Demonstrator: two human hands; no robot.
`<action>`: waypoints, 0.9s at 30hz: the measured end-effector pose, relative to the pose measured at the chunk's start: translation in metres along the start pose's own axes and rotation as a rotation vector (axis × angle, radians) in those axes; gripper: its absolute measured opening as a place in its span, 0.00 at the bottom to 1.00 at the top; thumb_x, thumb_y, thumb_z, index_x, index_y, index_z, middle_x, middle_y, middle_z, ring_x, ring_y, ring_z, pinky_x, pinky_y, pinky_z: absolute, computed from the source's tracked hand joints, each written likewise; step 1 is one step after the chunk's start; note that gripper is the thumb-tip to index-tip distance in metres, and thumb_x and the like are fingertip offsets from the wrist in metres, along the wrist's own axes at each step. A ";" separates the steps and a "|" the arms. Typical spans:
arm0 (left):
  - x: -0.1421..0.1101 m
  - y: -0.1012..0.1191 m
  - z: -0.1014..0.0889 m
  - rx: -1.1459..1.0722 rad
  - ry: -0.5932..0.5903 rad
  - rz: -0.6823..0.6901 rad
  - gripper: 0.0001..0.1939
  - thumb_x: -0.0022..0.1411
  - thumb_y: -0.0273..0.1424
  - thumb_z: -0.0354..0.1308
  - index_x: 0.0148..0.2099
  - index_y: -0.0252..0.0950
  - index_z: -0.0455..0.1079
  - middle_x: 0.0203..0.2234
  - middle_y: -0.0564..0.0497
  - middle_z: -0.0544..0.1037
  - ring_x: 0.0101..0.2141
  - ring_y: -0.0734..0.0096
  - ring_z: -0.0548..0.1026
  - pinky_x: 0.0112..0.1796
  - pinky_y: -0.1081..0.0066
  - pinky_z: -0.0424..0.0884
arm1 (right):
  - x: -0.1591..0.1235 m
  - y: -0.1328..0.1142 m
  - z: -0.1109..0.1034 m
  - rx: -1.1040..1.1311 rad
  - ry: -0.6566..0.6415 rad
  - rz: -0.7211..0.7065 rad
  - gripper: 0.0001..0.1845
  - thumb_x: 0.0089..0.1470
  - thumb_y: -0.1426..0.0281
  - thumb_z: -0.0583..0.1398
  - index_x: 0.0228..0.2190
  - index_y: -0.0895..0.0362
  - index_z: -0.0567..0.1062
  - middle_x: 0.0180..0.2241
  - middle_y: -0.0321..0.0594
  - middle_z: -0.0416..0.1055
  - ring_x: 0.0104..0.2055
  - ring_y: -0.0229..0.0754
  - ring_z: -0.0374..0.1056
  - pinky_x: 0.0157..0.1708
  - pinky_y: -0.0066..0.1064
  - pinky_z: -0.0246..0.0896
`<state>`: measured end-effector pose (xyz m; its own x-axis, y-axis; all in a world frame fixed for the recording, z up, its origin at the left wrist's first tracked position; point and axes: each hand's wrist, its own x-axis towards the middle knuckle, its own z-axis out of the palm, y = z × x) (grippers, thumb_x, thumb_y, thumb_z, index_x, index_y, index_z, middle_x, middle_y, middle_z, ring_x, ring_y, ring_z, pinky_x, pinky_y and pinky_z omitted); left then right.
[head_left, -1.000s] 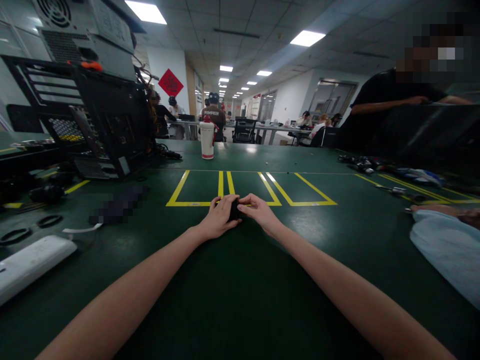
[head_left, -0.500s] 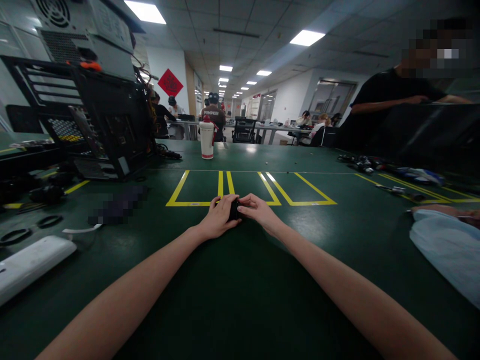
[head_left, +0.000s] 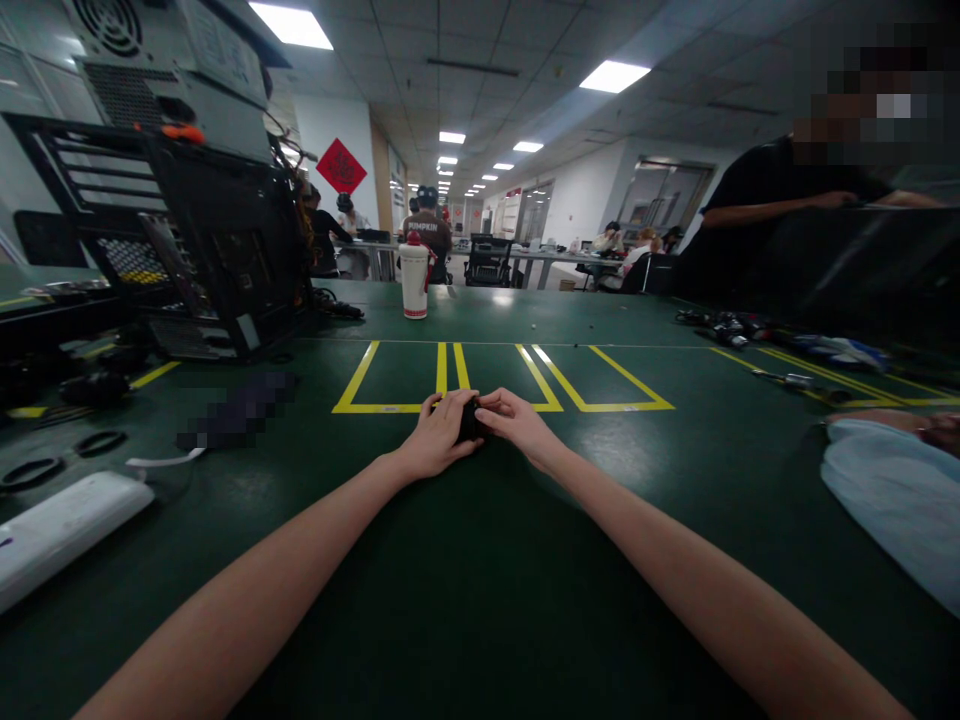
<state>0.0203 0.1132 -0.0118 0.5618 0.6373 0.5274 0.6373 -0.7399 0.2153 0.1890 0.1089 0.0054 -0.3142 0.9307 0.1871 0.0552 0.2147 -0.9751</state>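
Both my arms reach forward over a dark green table [head_left: 465, 580]. My left hand [head_left: 435, 438] and my right hand [head_left: 517, 425] meet at the near edge of yellow taped boxes [head_left: 450, 385]. Between them sits a small black object [head_left: 469, 420], with the fingers of both hands closed round it. Most of the object is hidden by my fingers and I cannot make out what it is.
An open black computer case [head_left: 187, 240] stands at the back left. A white bottle [head_left: 414, 280] stands beyond the yellow lines. A white power strip [head_left: 60, 525] and black rings [head_left: 67, 455] lie at the left. Another person's pale sleeve [head_left: 889, 500] rests at the right; tools [head_left: 757, 335] lie behind.
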 end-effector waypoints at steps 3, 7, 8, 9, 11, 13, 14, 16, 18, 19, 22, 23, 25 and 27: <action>0.000 0.000 0.000 -0.004 -0.005 0.003 0.30 0.55 0.35 0.53 0.56 0.37 0.43 0.51 0.43 0.58 0.52 0.60 0.58 0.53 0.56 0.47 | 0.003 0.004 0.000 0.032 0.022 0.054 0.15 0.42 0.65 0.61 0.34 0.55 0.68 0.37 0.39 0.68 0.40 0.39 0.64 0.43 0.37 0.59; 0.000 0.000 -0.001 -0.008 -0.007 0.000 0.30 0.55 0.35 0.53 0.56 0.37 0.43 0.52 0.43 0.58 0.53 0.60 0.57 0.53 0.55 0.47 | 0.003 -0.004 -0.003 0.006 -0.022 0.117 0.18 0.39 0.67 0.63 0.35 0.57 0.69 0.38 0.41 0.68 0.41 0.41 0.64 0.44 0.39 0.58; 0.000 0.001 -0.001 -0.012 -0.008 -0.001 0.30 0.55 0.35 0.53 0.56 0.38 0.43 0.51 0.43 0.58 0.53 0.60 0.57 0.53 0.55 0.47 | 0.002 -0.006 -0.003 -0.004 -0.039 0.101 0.19 0.37 0.69 0.64 0.34 0.57 0.69 0.37 0.40 0.68 0.41 0.41 0.64 0.45 0.39 0.57; -0.001 0.001 -0.002 -0.016 -0.011 -0.003 0.30 0.55 0.35 0.53 0.56 0.38 0.43 0.51 0.43 0.58 0.53 0.60 0.57 0.53 0.55 0.47 | 0.000 -0.008 -0.004 -0.006 -0.057 0.080 0.20 0.35 0.70 0.65 0.34 0.56 0.68 0.37 0.39 0.68 0.42 0.40 0.64 0.45 0.39 0.57; -0.001 0.001 -0.002 -0.023 -0.010 -0.006 0.30 0.55 0.35 0.53 0.56 0.38 0.44 0.51 0.43 0.58 0.53 0.60 0.57 0.53 0.55 0.47 | -0.002 -0.008 -0.004 0.007 -0.074 0.045 0.20 0.34 0.70 0.65 0.33 0.55 0.67 0.36 0.37 0.68 0.42 0.40 0.64 0.45 0.38 0.58; -0.001 0.001 -0.002 -0.028 -0.001 -0.004 0.30 0.55 0.35 0.53 0.56 0.38 0.44 0.51 0.43 0.58 0.53 0.59 0.57 0.53 0.55 0.47 | -0.002 -0.005 -0.003 0.013 -0.046 0.012 0.16 0.38 0.67 0.64 0.33 0.55 0.67 0.36 0.37 0.68 0.41 0.39 0.64 0.44 0.38 0.58; -0.001 0.001 -0.001 -0.028 0.001 -0.002 0.30 0.55 0.35 0.53 0.56 0.38 0.44 0.51 0.44 0.58 0.53 0.60 0.57 0.53 0.55 0.47 | -0.001 -0.003 -0.002 0.014 -0.022 -0.003 0.14 0.40 0.66 0.62 0.32 0.55 0.68 0.35 0.36 0.68 0.41 0.38 0.64 0.44 0.37 0.58; 0.000 0.000 -0.001 -0.024 0.004 0.000 0.30 0.55 0.35 0.53 0.56 0.38 0.44 0.51 0.43 0.59 0.53 0.60 0.57 0.53 0.55 0.47 | 0.001 0.003 0.000 0.026 0.018 -0.013 0.13 0.42 0.65 0.61 0.32 0.55 0.68 0.35 0.37 0.68 0.40 0.38 0.64 0.44 0.37 0.58; 0.000 0.000 0.000 -0.015 0.001 0.001 0.30 0.55 0.35 0.53 0.56 0.37 0.44 0.51 0.43 0.59 0.53 0.59 0.57 0.53 0.56 0.47 | 0.004 0.006 0.000 0.044 0.035 0.030 0.15 0.41 0.65 0.62 0.34 0.56 0.68 0.37 0.38 0.69 0.41 0.39 0.64 0.44 0.37 0.58; 0.000 0.000 0.000 -0.011 0.000 0.001 0.30 0.55 0.35 0.53 0.56 0.37 0.43 0.52 0.43 0.58 0.53 0.59 0.57 0.53 0.56 0.47 | 0.005 0.007 0.000 0.049 0.033 0.065 0.16 0.41 0.65 0.62 0.35 0.56 0.69 0.38 0.40 0.69 0.41 0.40 0.64 0.44 0.37 0.58; 0.000 0.000 0.000 -0.006 -0.001 0.001 0.31 0.55 0.35 0.53 0.56 0.37 0.43 0.52 0.42 0.58 0.53 0.59 0.57 0.53 0.56 0.47 | 0.005 0.005 -0.003 0.037 -0.002 0.126 0.17 0.40 0.66 0.63 0.35 0.57 0.69 0.37 0.40 0.69 0.41 0.41 0.64 0.44 0.38 0.58; 0.000 0.000 0.000 -0.006 -0.002 0.001 0.30 0.55 0.35 0.53 0.56 0.37 0.44 0.52 0.42 0.58 0.53 0.59 0.57 0.53 0.56 0.47 | 0.005 0.003 -0.004 0.033 -0.020 0.120 0.17 0.39 0.67 0.63 0.35 0.56 0.69 0.36 0.39 0.69 0.41 0.40 0.65 0.44 0.38 0.58; 0.000 0.000 0.000 -0.009 -0.004 0.000 0.30 0.55 0.35 0.53 0.56 0.37 0.44 0.52 0.42 0.58 0.53 0.59 0.57 0.53 0.55 0.47 | 0.002 -0.001 -0.006 0.033 -0.053 0.091 0.19 0.36 0.69 0.65 0.34 0.55 0.68 0.34 0.37 0.68 0.40 0.40 0.65 0.43 0.38 0.58; 0.000 0.000 0.001 -0.016 -0.004 0.000 0.30 0.55 0.35 0.53 0.56 0.37 0.44 0.52 0.42 0.58 0.53 0.59 0.57 0.53 0.55 0.47 | 0.000 -0.003 -0.006 0.035 -0.072 0.072 0.20 0.34 0.70 0.66 0.33 0.54 0.67 0.33 0.35 0.68 0.40 0.39 0.65 0.43 0.38 0.58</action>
<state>0.0208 0.1132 -0.0124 0.5637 0.6386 0.5239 0.6293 -0.7429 0.2283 0.1941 0.1098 0.0094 -0.3775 0.9196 0.1083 0.0472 0.1359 -0.9896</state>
